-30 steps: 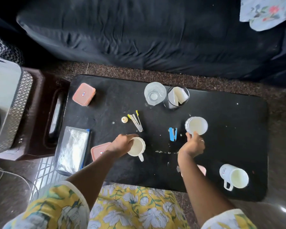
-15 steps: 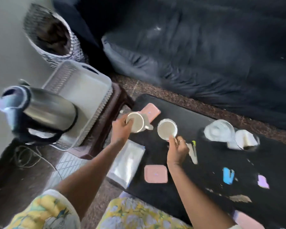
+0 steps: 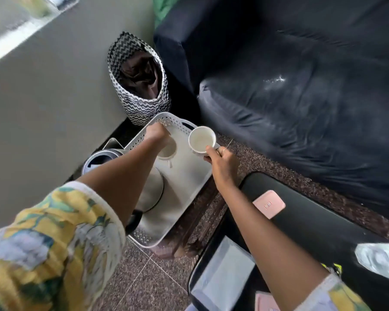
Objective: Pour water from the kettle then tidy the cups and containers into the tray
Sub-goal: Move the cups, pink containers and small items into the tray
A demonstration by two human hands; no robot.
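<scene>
A grey perforated tray (image 3: pixel 184 189) sits on a dark stool left of the black table (image 3: pixel 319 223). My left hand (image 3: pixel 156 132) grips a white cup (image 3: pixel 167 150) from above, low inside the tray's far part. My right hand (image 3: pixel 222 162) holds a second white cup (image 3: pixel 202 139) by its handle, just above the tray's right rim. The steel kettle (image 3: pixel 148 189) stands at the tray's left side, partly hidden by my left forearm.
A zigzag-patterned basket (image 3: pixel 139 86) stands beyond the tray against the wall. A dark sofa (image 3: pixel 301 86) fills the right. On the table lie a pink lidded container (image 3: pixel 268 204), a clear foil-covered box (image 3: pixel 225 272) and a crumpled clear cup (image 3: pixel 382 259).
Both hands lifted the two white cups off the table and carried them left over the tray. The left cup has come down into the tray. The view swung left.
</scene>
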